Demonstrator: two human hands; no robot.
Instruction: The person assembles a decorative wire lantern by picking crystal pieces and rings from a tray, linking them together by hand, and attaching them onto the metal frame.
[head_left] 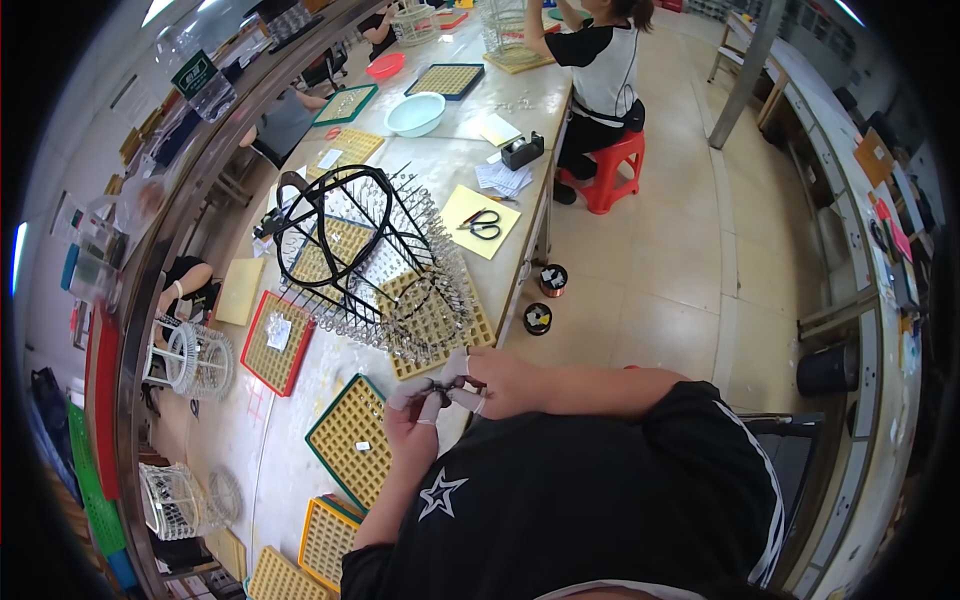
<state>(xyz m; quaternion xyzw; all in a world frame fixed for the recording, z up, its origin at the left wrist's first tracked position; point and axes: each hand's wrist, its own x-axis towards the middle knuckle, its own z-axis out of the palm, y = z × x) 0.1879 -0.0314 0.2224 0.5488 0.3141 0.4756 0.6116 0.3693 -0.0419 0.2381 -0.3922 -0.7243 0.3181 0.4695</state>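
My left hand (409, 412) and my right hand (492, 378) meet at the table's near edge, with white covers on several fingertips. Both are closed in a pinch around something small and dark (443, 391), too small to make out. Just beyond them stands a black wire frame (388, 222) hung with many clear beads (440, 250). Under the frame's near side lies a beige gridded tray (468, 338). A green-edged gridded tray (350, 436) rests to the left of my left hand.
Scissors (484, 224) lie on a yellow sheet (460, 205) beyond the frame. A red-edged tray (277, 343) and a pale blue basin (415, 114) are on the table. Wire spools (538, 318) sit on the floor. A person (605, 70) sits on a red stool (612, 172).
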